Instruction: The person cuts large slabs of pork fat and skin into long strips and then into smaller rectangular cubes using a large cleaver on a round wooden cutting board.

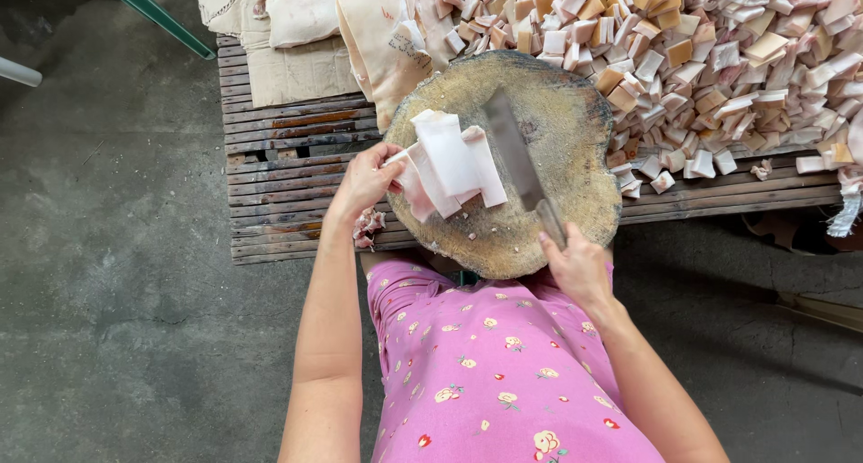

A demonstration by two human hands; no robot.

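Left hand [364, 182] fingers pinch three white strips [449, 162] on one round block [512, 157]; right hand [575, 263] fingers grip one cleaver [517, 157].

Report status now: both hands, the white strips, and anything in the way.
Left hand grips white fatty meat strips on round wooden chopping block. Right hand holds steel cleaver, blade beside strips. Pile of cut pieces behind block; nothing in the way.

The near and right parts of the round chopping block [557, 112] lie bare. The cleaver [520, 162] crosses its middle, white strips [454, 162] cover its left. A heap of cut pieces [719, 58] crowds the far right edge; folded slabs [378, 31] block the far left. The slatted pallet [279, 184] offers open room on the left.
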